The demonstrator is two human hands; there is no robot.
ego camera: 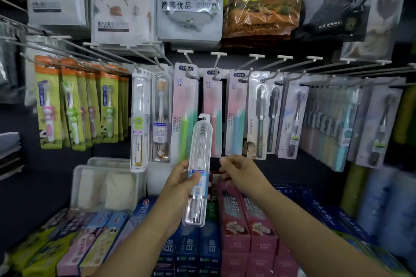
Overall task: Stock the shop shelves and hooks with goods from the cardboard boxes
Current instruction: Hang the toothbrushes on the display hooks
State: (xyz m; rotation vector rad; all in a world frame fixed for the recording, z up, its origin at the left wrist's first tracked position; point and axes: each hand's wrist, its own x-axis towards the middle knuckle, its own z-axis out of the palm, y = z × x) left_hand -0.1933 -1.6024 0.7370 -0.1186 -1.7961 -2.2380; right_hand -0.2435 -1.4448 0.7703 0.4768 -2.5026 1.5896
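Below the row of wire hooks [216, 67], the left hand [180, 183] grips a clear toothbrush case [199, 168] around its middle, upright, its hanger tab clear of the pink toothbrush packs [212, 114] behind. Just beside it the right hand [238, 175] hovers with loosely curled fingers (holding nothing). Toothpaste boxes [234, 220] crowd the shelf beneath both forearms.

Head view, facing hooks [216, 67] (close), angled slightly down
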